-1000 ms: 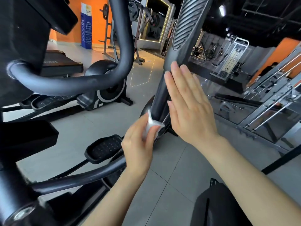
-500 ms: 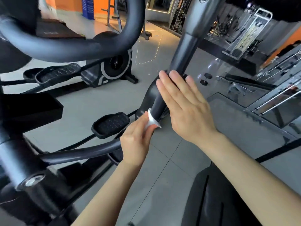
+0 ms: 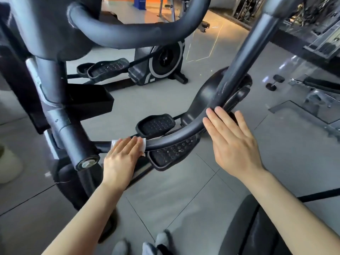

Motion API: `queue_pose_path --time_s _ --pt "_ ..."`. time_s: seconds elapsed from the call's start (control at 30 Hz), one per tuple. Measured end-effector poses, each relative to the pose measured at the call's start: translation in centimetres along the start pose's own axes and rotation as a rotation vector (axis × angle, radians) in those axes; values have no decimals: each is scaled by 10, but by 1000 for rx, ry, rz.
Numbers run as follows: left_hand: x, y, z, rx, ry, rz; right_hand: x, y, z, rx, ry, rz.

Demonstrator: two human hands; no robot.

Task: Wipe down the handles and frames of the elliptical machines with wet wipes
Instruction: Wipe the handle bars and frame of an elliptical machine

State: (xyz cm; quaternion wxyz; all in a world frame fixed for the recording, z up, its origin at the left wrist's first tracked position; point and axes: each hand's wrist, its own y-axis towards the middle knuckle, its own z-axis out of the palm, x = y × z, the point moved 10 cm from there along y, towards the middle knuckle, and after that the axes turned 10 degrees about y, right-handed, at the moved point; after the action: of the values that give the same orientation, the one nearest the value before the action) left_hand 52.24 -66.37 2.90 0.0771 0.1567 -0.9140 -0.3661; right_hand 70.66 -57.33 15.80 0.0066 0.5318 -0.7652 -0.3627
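White wet wipe under left hand – fingers flat on curved bar, right hand fingers straight.

Curved dark grey metal frame tube: smooth, satin sheen, faint streaks. White wet wipe: soft, matt, crumpled, cloth-like. Black plastic foot pedal: matt, rough with raised studs. Second black studded plastic pedal: same texture. Thick black curved handlebar: matt, rubbery-looking. Round silver metal end cap: shiny. Black plastic flywheel housing: smooth, semi-gloss. Grey floor tiles: smooth, slightly reflective.
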Motion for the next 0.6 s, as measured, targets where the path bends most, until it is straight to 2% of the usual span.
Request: queue_pose_path --time_s 0.17,0.33,0.47,0.6 --pt "-64 38 4 5 -188 -76 3 -3 0 -6 68 57" --pt "-104 73 -18 -169 -330 -193 0 -3 0 -16 102 100" --pt "-99 71 -13 -184 -260 -97 4 3 9 -16 103 73" --pt "-52 29 6 -92 -122 60 9 9 25 3 90 8"
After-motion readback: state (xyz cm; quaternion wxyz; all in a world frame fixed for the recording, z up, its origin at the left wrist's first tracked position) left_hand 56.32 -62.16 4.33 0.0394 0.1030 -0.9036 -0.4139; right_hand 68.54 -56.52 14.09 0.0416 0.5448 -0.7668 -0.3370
